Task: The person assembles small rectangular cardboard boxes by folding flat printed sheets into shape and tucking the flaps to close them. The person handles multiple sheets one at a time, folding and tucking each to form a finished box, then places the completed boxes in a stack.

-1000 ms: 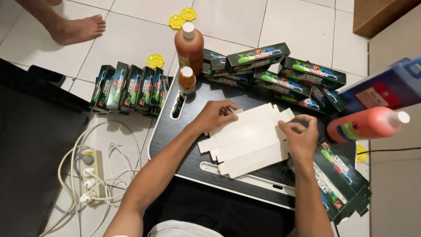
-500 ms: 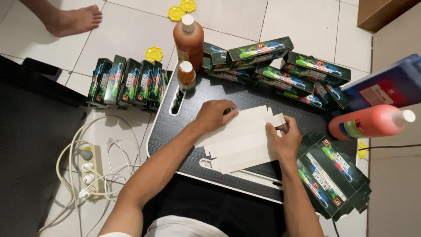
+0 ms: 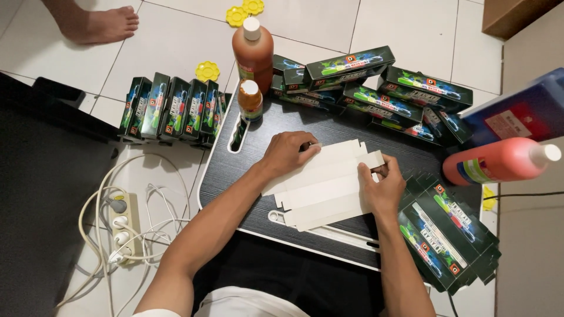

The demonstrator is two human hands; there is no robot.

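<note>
Flat white carton blank [image 3: 326,185] laid printed side down on black worktop [image 3: 235,176], pressed and pinched from both ends. Left hand [image 3: 288,154] clenched on blank's upper left edge; right hand [image 3: 382,189] gripped on right flap. Brown bottles [image 3: 252,50] stood at worktop's far edge, assembled dark green boxes [image 3: 173,108] lined on floor to left, flat printed blanks [image 3: 446,235] stacked at right.

I see a tall brown plastic bottle [image 3: 252,54] with a white cap beside a smaller brown one [image 3: 250,100] at the black counter's [image 3: 235,170] far edge — yellow flower-shaped lids [image 3: 207,71] on the tiled floor, a white power strip [image 3: 120,226] with tangled cables, someone's bare foot [image 3: 100,24].
</note>
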